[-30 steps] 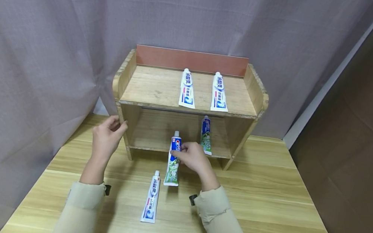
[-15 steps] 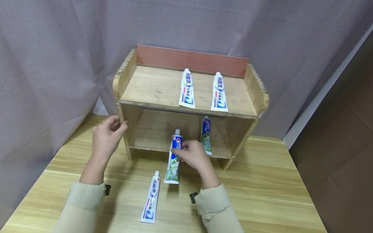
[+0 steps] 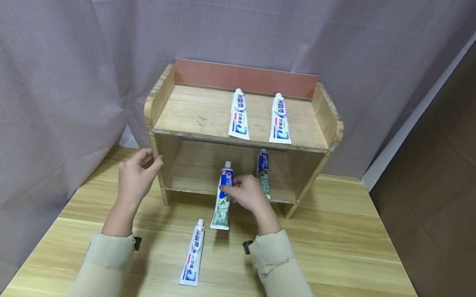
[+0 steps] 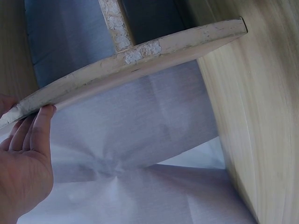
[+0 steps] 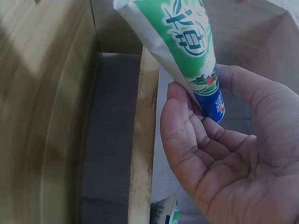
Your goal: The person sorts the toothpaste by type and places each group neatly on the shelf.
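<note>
My right hand (image 3: 252,197) pinches a blue-and-green toothpaste tube (image 3: 222,210) between thumb and fingers, cap pointing away, in front of the lower tier of a small wooden shelf (image 3: 198,116). In the right wrist view the tube (image 5: 187,42) slants above the fingers, its crimped end high. My left hand (image 3: 135,179) grips the shelf's left side; the left wrist view has its fingers (image 4: 43,128) against one face of the side panel (image 4: 154,51) and the thumb beyond it. Another blue-and-green tube (image 3: 263,172) lies on the lower tier, right side.
Two white toothpaste tubes (image 3: 239,115) lie on the top tier, at middle and right. A third white tube (image 3: 193,254) lies on the wooden table (image 3: 338,273) in front of the shelf. Grey cloth (image 3: 100,58) hangs behind, with a brown panel (image 3: 456,164) at right.
My right hand has moved slightly forward with the blue-and-green toothpaste tube, toward the lower tier. The left hand has stayed on the shelf's side.
</note>
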Motion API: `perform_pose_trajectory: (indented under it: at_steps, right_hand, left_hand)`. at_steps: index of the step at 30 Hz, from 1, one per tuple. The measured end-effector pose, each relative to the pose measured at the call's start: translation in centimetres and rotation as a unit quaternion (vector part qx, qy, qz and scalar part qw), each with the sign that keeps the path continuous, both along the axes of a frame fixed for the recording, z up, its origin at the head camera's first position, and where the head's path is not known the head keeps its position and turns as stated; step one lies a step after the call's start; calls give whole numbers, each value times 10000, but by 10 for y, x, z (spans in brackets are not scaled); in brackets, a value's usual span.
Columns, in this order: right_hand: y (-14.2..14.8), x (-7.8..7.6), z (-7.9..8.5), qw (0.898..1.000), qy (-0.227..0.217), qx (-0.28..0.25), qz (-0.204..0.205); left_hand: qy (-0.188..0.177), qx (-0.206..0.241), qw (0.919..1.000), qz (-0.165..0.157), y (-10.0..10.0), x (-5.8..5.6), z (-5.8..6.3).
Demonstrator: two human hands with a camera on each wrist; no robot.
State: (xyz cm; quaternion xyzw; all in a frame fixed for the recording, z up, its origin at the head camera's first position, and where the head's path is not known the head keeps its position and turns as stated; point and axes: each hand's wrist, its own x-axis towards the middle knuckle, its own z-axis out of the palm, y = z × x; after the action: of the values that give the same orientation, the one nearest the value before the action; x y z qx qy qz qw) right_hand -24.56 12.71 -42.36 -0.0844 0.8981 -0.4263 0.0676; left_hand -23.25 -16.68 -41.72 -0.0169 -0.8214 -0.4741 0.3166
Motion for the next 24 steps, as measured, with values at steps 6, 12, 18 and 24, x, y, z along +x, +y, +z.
perform_pose_trajectory:
  at_steps: [6,12,18,24]
  right_hand:
    - [1,-10,4,9999,60,145,-48]
    - [1,-21,7,9994,-229,206,-179]
    - [2,-29,9,9995,-200,208,-97]
    - [0,-40,8,9994,-157,266,-136]
  left_hand:
    - [-27,-27,9999,93,1,0,1]
    - [-35,-33,9999,97,2,0,1]
    - [-16,-48,9999,127,2,1,0]
    - [10,-78,9998,156,1,1,-1]
